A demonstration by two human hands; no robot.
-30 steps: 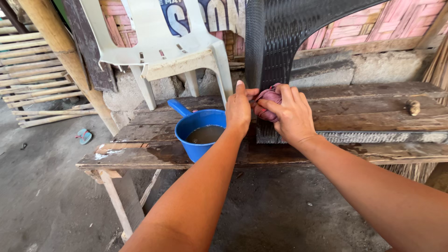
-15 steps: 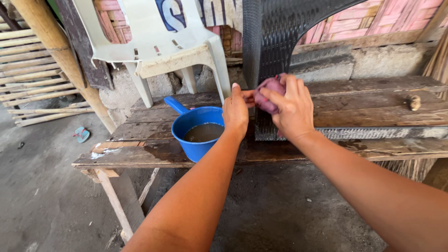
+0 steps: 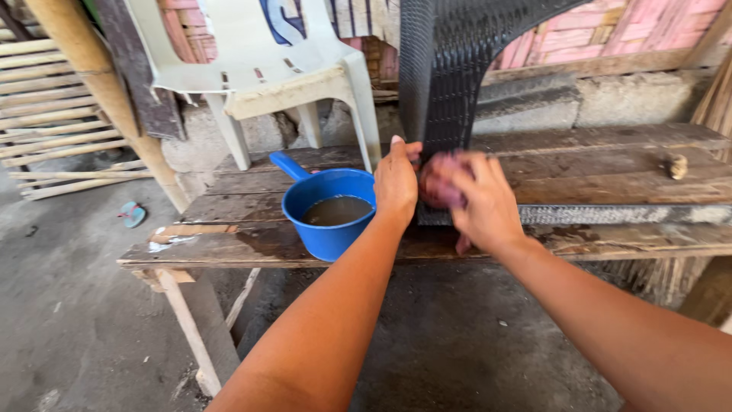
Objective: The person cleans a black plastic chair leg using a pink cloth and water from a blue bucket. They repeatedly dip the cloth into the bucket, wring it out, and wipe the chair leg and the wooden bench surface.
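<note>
Right hand [image 3: 480, 202] gripped a purple cloth [image 3: 438, 183] against the black panel [image 3: 450, 84]; left hand [image 3: 396, 179] steadied its edge, beside the dipper [image 3: 328, 210].

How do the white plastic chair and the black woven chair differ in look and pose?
The white plastic chair has smooth, solid, cracked surfaces; the black woven chair has a fine basket-weave texture. The white one stands clear of both hands; the black one is touched by the left hand, with the right hand pressing a purplish cloth against it. Both rest on the wooden bench.
</note>
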